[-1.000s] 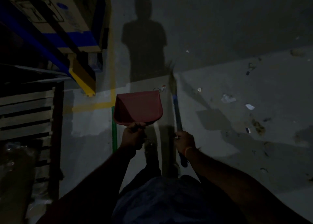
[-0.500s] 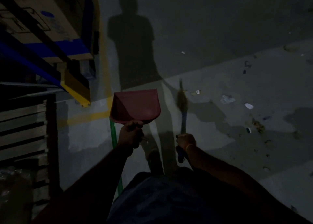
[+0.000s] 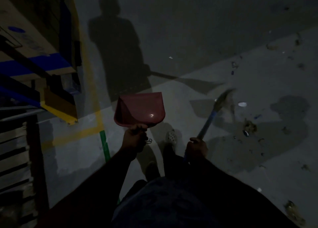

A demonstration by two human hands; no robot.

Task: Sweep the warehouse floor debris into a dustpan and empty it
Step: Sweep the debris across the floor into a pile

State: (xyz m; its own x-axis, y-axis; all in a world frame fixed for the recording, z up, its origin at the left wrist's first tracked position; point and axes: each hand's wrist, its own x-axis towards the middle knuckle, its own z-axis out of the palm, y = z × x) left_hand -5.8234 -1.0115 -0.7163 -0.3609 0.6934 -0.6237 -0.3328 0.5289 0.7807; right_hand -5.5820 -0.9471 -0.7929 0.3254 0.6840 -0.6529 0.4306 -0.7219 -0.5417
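**Debris within reach as broom swings right**

Debris (image 3: pixel 249 126) lies scattered on the floor right of the feet. The broom (image 3: pixel 222 102), upright a moment ago, now angles out toward it, gripped in the right hand (image 3: pixel 197 147): sweeping looks begun. The left hand (image 3: pixel 135 137) clasps the dustpan (image 3: pixel 140 109) handle, holding it aloft; the pan looks empty.

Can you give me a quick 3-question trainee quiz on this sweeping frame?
1. True or false: the left hand holds the red dustpan off the floor.
2. The right hand grips: A) broom B) mop C) box
3. The debris lies on which side of the broom head?

Key: 1 true. 2 A. 3 Right.
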